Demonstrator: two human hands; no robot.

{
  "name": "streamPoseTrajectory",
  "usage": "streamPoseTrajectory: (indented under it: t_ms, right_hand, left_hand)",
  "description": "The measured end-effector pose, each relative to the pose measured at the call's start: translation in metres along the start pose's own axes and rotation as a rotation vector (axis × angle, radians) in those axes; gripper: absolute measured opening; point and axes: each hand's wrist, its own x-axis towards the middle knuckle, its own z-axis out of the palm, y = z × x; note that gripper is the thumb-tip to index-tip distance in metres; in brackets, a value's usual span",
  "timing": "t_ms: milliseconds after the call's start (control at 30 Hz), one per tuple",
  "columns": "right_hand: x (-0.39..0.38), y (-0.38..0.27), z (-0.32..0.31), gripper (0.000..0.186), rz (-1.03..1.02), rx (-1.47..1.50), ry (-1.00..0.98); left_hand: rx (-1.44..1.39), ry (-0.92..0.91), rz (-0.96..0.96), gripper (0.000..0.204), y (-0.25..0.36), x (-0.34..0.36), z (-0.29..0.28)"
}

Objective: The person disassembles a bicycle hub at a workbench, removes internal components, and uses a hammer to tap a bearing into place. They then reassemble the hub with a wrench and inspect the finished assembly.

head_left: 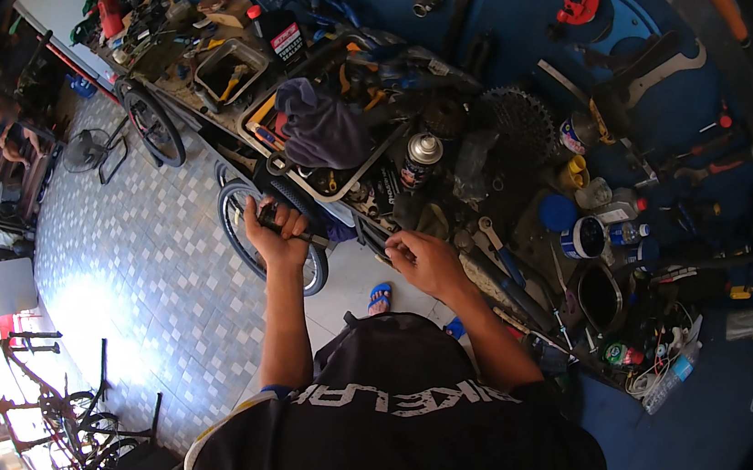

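My left hand [276,235] is closed round a short dark cylindrical part [307,238] with a paler end that points toward my right hand. What the part is I cannot make out. My right hand [424,263] is in front of the bench edge, fingers curled and pressed together; anything in them is too small to tell. A gap separates the two hands. Beyond them a metal tray [344,197] holds tools and a purple-grey cloth [315,123]. A spray can [421,159] stands beside the tray. An adjustable wrench [501,250] lies right of my right hand.
The cluttered workbench runs across in front of me, with a large toothed cassette [521,122], a white tub [584,237] and a blue lid [557,213]. Tools hang on the blue wall [525,40]. Bicycle wheels [233,220] stand below the bench; bike frames [64,413] are at lower left.
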Motion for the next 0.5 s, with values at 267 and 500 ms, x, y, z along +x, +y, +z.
streamPoseTrajectory:
  t_ms: [267, 500]
  right_hand:
    - [-0.018, 0.008, -0.018, 0.025, 0.015, -0.078, 0.082]
    - [-0.046, 0.014, -0.065, 0.02, 0.121, -0.086, 0.275]
  left_hand:
    - [0.086, -0.153, -0.156, 0.042, -0.032, 0.019, 0.003]
    - [0.099, -0.198, -0.313, 0.042, -0.07, 0.03, 0.019]
